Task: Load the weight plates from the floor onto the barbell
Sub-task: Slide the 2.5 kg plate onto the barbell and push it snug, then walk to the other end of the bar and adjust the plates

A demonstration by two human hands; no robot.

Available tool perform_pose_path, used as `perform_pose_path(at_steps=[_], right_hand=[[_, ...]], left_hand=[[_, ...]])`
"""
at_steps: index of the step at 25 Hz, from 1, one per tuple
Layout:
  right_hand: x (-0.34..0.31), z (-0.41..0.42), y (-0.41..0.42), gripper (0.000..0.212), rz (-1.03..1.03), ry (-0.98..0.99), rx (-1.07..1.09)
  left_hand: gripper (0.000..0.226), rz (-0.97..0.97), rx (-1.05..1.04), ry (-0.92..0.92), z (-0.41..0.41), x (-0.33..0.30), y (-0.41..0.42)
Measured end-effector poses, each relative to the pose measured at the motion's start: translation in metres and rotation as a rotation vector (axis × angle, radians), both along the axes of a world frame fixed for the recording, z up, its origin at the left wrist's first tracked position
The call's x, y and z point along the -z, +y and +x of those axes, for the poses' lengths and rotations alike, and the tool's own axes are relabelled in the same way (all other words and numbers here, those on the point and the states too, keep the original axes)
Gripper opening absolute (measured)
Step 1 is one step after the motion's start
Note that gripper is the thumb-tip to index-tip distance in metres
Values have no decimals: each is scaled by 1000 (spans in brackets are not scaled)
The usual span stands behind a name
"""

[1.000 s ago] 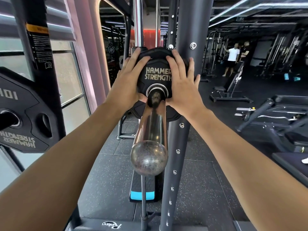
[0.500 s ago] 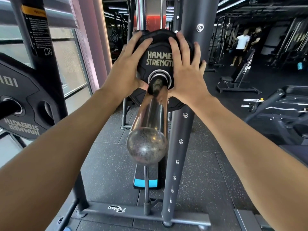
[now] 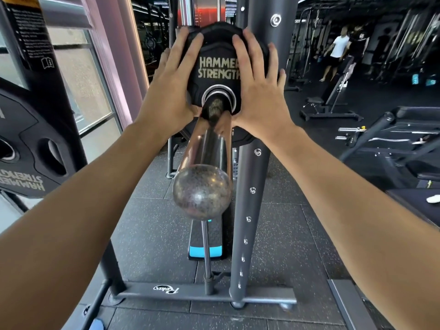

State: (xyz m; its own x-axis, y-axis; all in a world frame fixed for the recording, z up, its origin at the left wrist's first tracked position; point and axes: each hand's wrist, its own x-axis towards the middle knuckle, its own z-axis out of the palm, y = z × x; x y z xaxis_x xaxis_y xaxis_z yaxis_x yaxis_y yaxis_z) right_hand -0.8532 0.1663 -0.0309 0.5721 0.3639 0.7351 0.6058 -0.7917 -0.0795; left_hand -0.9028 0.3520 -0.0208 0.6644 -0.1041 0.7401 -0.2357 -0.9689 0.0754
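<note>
A black weight plate (image 3: 217,55) with gold "HAMMER STRENGTH" lettering sits on the chrome barbell sleeve (image 3: 207,148), far along it near the rack upright. The sleeve's rounded end points toward me. My left hand (image 3: 172,77) lies flat against the plate's left side, fingers spread over its rim. Pressed on the plate's right side is my right hand (image 3: 258,84), fingers spread upward. A larger black plate (image 3: 242,138) shows behind and below the front one.
A grey rack upright (image 3: 252,177) stands just right of the sleeve, its base bar (image 3: 204,297) on the rubber floor. Another black plate (image 3: 28,153) hangs on a peg at left. Benches (image 3: 333,101) and two people (image 3: 338,51) are at the right back.
My view has tilted down and closer, showing more floor and the rack base. Both hands stay on the plate, which has kept its place far along the sleeve.
</note>
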Motion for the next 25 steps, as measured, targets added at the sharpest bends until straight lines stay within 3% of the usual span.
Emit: perform_pose_path(at_steps=[2, 5, 7, 9, 12, 18, 25], right_hand=[[9, -8, -6, 123, 46, -9, -23], [27, -23, -29, 104, 84, 43, -84], [39, -32, -55, 88, 109, 41, -93], [50, -39, -87, 77, 117, 34, -102], [68, -52, -147, 73, 91, 43, -62], [105, -71, -281, 83, 19, 164, 52], [144, -67, -385, 84, -2, 246, 162]], left_hand=[[112, -130, -35, -22, -9, 15, -6], [95, -368, -261, -43, -18, 50, -25], [71, -453, -275, 183, -33, 63, -55], [56, -346, -234, 342, -51, 76, -90], [51, -265, -268, 194, -81, 77, -145], [70, 12, -61, 125, -87, 106, -261], [76, 125, 55, 165, -51, 146, -364]])
